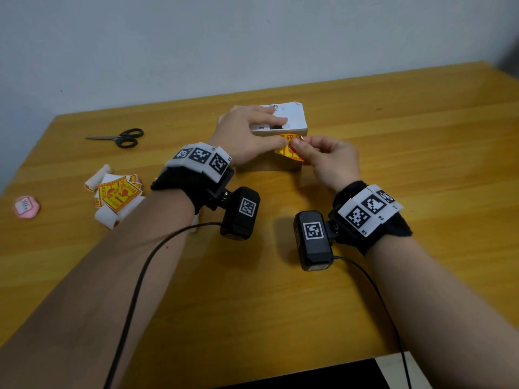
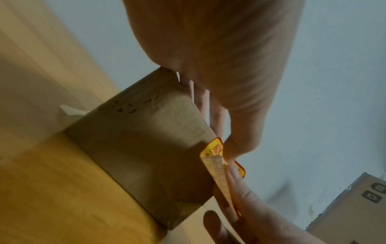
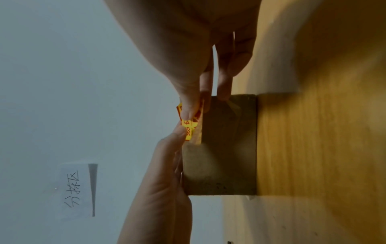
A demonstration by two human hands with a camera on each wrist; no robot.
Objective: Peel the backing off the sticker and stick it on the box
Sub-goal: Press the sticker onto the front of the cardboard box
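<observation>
A small brown cardboard box [image 1: 292, 119] with a white label on top stands mid-table. A yellow-and-red sticker [image 1: 288, 153] lies against its near face, partly folded away from the cardboard [image 2: 213, 150]. My left hand [image 1: 252, 133] lies over the box top with fingers straight. Its thumb [image 2: 229, 148] presses the sticker's upper edge at the box rim. My right hand [image 1: 297, 143] pinches the sticker between thumb and forefinger [image 3: 189, 115], just in front of the box [image 3: 225, 156]. How much of the sticker adheres is hidden by the fingers.
Black scissors [image 1: 120, 137] lie at the back left. A heap of yellow stickers and white backing strips [image 1: 118, 195] sits left of my left forearm, with a pink round item [image 1: 26, 206] beyond it. A large carton [image 2: 355, 206] stands off the table.
</observation>
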